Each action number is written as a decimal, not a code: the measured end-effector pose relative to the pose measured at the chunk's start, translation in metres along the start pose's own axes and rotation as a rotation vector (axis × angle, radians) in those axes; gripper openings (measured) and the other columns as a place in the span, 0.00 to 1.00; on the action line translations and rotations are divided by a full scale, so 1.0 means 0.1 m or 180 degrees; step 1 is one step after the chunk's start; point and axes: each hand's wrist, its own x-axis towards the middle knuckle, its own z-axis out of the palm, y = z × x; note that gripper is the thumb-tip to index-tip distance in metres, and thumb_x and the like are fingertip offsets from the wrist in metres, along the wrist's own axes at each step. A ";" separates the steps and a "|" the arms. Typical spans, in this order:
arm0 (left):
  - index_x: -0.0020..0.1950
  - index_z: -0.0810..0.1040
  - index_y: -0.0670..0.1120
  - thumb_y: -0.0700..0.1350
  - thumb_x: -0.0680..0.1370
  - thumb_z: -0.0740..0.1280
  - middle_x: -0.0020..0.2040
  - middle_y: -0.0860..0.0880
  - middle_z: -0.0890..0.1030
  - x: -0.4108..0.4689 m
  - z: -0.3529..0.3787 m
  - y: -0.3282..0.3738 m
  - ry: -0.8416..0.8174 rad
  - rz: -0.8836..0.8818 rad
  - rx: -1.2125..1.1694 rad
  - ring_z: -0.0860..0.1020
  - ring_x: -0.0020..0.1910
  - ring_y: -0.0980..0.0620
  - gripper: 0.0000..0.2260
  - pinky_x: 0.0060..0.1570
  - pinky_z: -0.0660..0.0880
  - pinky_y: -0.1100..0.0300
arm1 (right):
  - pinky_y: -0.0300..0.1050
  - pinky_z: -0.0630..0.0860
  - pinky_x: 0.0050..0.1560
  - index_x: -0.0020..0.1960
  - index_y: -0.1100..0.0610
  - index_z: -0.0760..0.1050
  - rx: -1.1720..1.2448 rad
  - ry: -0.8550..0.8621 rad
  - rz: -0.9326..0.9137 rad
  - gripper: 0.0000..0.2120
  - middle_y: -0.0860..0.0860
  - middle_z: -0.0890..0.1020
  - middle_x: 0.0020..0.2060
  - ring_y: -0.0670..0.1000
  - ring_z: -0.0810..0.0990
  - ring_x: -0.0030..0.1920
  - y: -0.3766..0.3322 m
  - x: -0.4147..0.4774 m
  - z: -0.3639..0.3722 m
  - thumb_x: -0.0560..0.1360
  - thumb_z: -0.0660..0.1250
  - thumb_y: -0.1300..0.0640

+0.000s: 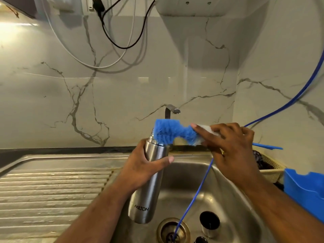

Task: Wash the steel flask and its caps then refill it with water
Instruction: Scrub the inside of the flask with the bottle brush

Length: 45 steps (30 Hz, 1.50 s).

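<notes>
The steel flask bears the brand "MILTON" low on its side.

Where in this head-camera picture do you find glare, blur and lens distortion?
Head view: warm glare washes out the wall at upper left; the bottle brush looks motion-blurred at the mouth of the steel flask; the sink rim bows from wide-angle distortion.

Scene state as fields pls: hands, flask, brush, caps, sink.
left hand: grips flask near its top, over sink
right hand: holds brush by its head
brush: blue bristles at flask mouth, mostly outside
flask: uncapped, tilted
caps: cap open end up in sink by drain; second cap cut off by frame
tube: blue, runs into drain
tap: no stream visible
</notes>
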 end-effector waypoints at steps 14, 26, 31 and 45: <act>0.61 0.72 0.58 0.53 0.66 0.82 0.51 0.55 0.81 0.03 0.03 -0.14 0.0390 0.0213 -0.0245 0.81 0.48 0.57 0.28 0.45 0.77 0.62 | 0.63 0.66 0.60 0.79 0.34 0.57 -0.0385 0.0195 -0.0024 0.45 0.51 0.77 0.59 0.57 0.74 0.59 -0.16 0.17 -0.28 0.72 0.73 0.63; 0.65 0.72 0.54 0.52 0.64 0.84 0.51 0.55 0.81 -0.16 0.51 -0.04 -0.0017 0.0514 0.0077 0.79 0.47 0.58 0.34 0.48 0.75 0.56 | 0.58 0.61 0.60 0.73 0.25 0.60 -0.2147 -0.2192 -0.0270 0.26 0.44 0.77 0.57 0.51 0.69 0.63 0.47 0.71 -1.64 0.80 0.65 0.43; 0.63 0.71 0.55 0.51 0.64 0.84 0.48 0.54 0.80 -0.33 0.76 0.04 -0.0063 0.0695 0.0166 0.78 0.45 0.53 0.32 0.47 0.73 0.55 | 0.60 0.60 0.62 0.69 0.27 0.68 -0.2817 -0.2765 -0.0362 0.27 0.42 0.77 0.49 0.49 0.70 0.59 0.75 0.65 -2.17 0.73 0.72 0.37; 0.64 0.69 0.58 0.58 0.64 0.83 0.52 0.55 0.79 -0.38 0.79 -0.13 -0.0468 0.0650 0.0573 0.79 0.50 0.52 0.35 0.52 0.78 0.49 | 0.68 0.48 0.73 0.71 0.30 0.69 -0.3164 -0.4185 -0.0298 0.31 0.44 0.79 0.64 0.49 0.71 0.70 0.91 0.19 -1.68 0.72 0.77 0.43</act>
